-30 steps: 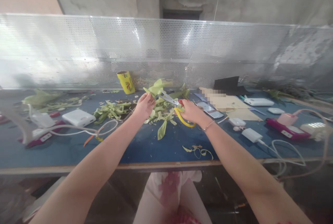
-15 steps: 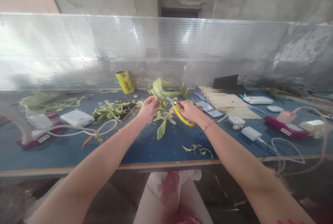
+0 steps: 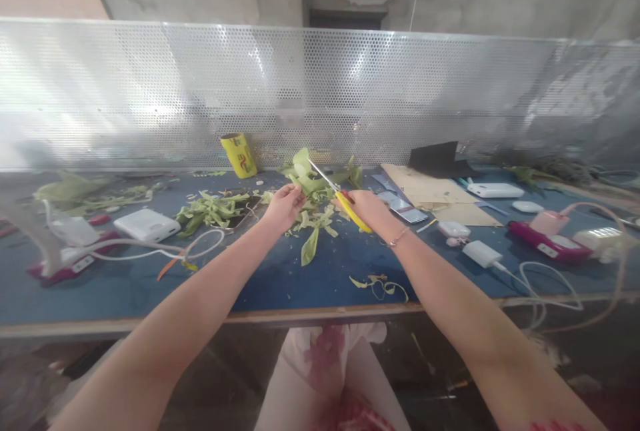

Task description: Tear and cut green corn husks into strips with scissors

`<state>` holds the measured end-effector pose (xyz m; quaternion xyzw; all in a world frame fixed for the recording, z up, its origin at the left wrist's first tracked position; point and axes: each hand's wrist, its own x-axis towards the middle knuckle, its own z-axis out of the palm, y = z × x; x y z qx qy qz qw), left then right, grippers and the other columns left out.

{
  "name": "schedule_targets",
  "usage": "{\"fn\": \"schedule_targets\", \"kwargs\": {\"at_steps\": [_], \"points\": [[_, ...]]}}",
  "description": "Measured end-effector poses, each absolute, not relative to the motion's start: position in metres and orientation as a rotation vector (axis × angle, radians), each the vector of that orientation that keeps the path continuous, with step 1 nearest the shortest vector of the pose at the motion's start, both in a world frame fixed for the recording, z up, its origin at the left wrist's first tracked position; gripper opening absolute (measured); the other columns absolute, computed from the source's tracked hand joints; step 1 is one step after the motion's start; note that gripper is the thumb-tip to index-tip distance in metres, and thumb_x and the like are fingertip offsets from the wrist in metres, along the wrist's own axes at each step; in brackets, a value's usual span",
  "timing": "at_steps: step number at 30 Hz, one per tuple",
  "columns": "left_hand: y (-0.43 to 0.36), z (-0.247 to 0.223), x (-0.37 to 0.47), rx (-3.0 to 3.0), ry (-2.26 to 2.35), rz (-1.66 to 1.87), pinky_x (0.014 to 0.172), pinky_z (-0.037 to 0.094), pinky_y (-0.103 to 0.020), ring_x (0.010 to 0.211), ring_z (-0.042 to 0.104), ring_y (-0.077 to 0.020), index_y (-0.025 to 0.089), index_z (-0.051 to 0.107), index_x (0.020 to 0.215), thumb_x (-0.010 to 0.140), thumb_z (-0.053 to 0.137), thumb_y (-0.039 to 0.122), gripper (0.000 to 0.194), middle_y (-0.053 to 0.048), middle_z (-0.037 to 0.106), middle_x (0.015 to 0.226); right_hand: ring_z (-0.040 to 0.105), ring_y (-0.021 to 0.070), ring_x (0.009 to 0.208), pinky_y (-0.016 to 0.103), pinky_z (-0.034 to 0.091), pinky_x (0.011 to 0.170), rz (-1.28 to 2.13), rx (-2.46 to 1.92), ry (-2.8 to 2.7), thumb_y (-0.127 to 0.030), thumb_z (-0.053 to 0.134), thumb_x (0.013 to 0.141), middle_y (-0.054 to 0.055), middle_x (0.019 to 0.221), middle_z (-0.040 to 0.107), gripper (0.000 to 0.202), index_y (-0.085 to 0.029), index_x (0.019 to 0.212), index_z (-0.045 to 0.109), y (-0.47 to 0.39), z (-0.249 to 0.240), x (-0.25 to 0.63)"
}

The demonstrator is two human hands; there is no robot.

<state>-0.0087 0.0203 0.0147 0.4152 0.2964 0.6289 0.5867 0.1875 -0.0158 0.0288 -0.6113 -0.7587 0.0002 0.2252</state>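
Note:
My left hand [image 3: 287,207] pinches a pale green leaf [image 3: 302,163] over the middle of the blue table. Closed around yellow and red handles, my right hand [image 3: 367,207] holds scissors [image 3: 325,176], their blades pointing up and left across the leaf. I cannot tell whether the blades touch it. Below the hands lies a small heap of cut leaf pieces [image 3: 311,244]. To the left, a larger pile of green leaf strips [image 3: 215,209] rests partly on a dark flat object.
A yellow roll [image 3: 239,155] stands tilted before the perforated metal screen [image 3: 200,97]. On the left are a white box-shaped device [image 3: 147,225] and cables. Rightward lie a phone [image 3: 404,207], brown paper [image 3: 425,184], a white charger [image 3: 483,254] and a magenta power strip [image 3: 550,244].
The scissors have turned so that their blades point more upward and show longer against the leaf. Both hands stay in nearly the same place.

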Motion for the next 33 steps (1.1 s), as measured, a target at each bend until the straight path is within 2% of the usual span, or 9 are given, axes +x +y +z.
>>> {"fn": "schedule_targets", "kwargs": {"at_steps": [9,14,19,24,28,33], "points": [[0.018,0.017,-0.008,1.040,0.871,1.440,0.071,0.051,-0.027,0.058,0.057,-0.0079,0.013,0.049,0.064,0.073,0.063,0.013,0.017,-0.001,0.058,0.061,0.064,0.0244,0.075,0.027,0.037,0.058,-0.049,-1.807,-2.034,-0.075,0.038,0.075,0.015,0.084,0.067,0.063,-0.017,0.086,0.060,-0.011,0.022,0.203],[0.021,0.017,-0.010,1.118,0.906,1.451,0.067,0.053,-0.027,0.057,0.060,-0.0093,0.014,0.050,0.063,0.070,0.066,0.015,0.018,0.001,0.057,0.057,0.064,0.0233,0.079,0.026,0.037,0.060,-0.021,-1.657,-2.076,-0.067,0.044,0.079,0.014,0.089,0.067,0.055,-0.016,0.099,0.052,-0.016,0.025,0.200],[0.029,0.012,-0.016,1.259,0.916,1.520,0.069,0.053,-0.026,0.058,0.057,-0.0080,0.013,0.053,0.065,0.066,0.071,0.019,0.019,0.001,0.058,0.059,0.062,0.0224,0.080,0.026,0.036,0.060,-0.045,-1.590,-2.131,-0.065,0.049,0.077,0.011,0.090,0.065,0.053,-0.017,0.099,0.050,-0.019,0.025,0.195],[0.030,0.011,-0.017,1.244,0.863,1.570,0.064,0.051,-0.024,0.057,0.055,-0.0082,0.014,0.055,0.063,0.062,0.075,0.022,0.022,0.002,0.056,0.058,0.061,0.0228,0.083,0.027,0.038,0.064,-0.039,-1.543,-2.164,-0.066,0.048,0.078,0.013,0.092,0.064,0.054,-0.016,0.098,0.051,-0.019,0.022,0.194],[0.029,0.016,-0.019,1.135,0.811,1.580,0.064,0.050,-0.023,0.054,0.054,-0.0067,0.013,0.053,0.063,0.062,0.075,0.020,0.023,0.003,0.055,0.056,0.061,0.0229,0.084,0.027,0.038,0.063,-0.006,-1.560,-2.156,-0.066,0.047,0.078,0.013,0.095,0.063,0.055,-0.016,0.100,0.050,-0.018,0.022,0.197],[0.029,0.021,-0.024,1.036,0.743,1.546,0.063,0.050,-0.023,0.052,0.055,-0.0061,0.015,0.050,0.063,0.057,0.078,0.016,0.029,0.005,0.055,0.054,0.062,0.0219,0.079,0.026,0.039,0.061,0.084,-1.550,-2.206,-0.066,0.049,0.077,0.010,0.089,0.065,0.051,-0.018,0.095,0.051,-0.017,0.021,0.199]]}}
